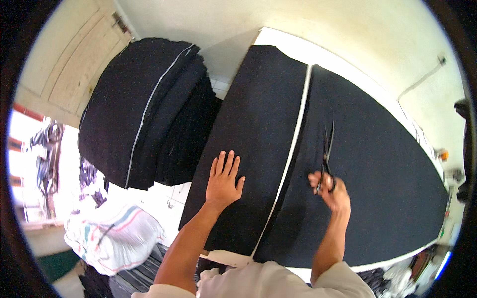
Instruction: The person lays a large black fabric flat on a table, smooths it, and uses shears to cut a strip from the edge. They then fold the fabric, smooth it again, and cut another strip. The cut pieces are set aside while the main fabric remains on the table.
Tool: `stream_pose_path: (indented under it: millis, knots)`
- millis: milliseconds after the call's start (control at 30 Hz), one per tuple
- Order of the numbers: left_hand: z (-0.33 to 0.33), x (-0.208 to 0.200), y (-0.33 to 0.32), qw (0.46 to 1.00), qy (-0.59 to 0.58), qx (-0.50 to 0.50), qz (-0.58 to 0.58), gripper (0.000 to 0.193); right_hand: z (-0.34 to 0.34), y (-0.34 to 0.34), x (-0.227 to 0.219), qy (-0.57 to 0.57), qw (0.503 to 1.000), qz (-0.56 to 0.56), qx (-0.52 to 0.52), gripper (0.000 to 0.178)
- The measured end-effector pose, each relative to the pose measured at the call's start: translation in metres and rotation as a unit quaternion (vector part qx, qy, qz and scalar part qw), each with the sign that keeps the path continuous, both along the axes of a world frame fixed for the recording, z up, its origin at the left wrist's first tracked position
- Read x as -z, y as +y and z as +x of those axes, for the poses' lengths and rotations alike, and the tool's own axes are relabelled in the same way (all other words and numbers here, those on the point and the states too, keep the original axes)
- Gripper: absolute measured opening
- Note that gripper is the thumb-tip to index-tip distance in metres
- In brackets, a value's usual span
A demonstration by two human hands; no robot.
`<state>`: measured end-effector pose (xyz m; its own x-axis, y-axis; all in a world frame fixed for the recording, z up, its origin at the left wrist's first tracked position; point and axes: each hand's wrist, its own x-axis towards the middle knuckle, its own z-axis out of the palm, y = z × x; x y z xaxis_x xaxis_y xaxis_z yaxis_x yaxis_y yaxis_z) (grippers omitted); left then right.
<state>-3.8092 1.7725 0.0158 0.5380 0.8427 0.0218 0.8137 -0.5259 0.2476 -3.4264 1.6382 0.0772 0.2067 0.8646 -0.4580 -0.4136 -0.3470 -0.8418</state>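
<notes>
Black fabric (pixel 387 174) lies spread over a white-topped table (pixel 283 39), parted lengthwise by a narrow pale gap. My left hand (pixel 224 183) rests flat, fingers spread, on the left black fabric piece (pixel 253 114). Over the right piece, my right hand (pixel 332 191) grips a pair of scissors (pixel 327 149) by the handles. The scissor blades point away from me and stand slightly apart. Whether they touch the fabric I cannot tell.
Left of the table rises a tall stack of folded black fabric (pixel 144 109) with a pale line across it. A stuffed white sack (pixel 117 236) with coloured stripes sits at lower left. Behind the stack is a wooden door (pixel 74 59). A cable (pixel 417 82) runs along the right wall.
</notes>
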Motion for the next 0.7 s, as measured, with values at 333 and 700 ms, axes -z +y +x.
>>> stream_pose_path:
  millis: [333,700]
  knots:
    - [0.009,-0.009,-0.071,0.938,0.017,0.336,-0.081,0.089,-0.085,-0.246,0.011,-0.633,0.723,-0.273,0.045,0.047]
    - [0.050,-0.076,-0.046,0.875,-0.481,0.063,-0.008,0.027,-0.360,-0.162,-0.010,-0.427,0.892,-0.034,0.144,0.050]
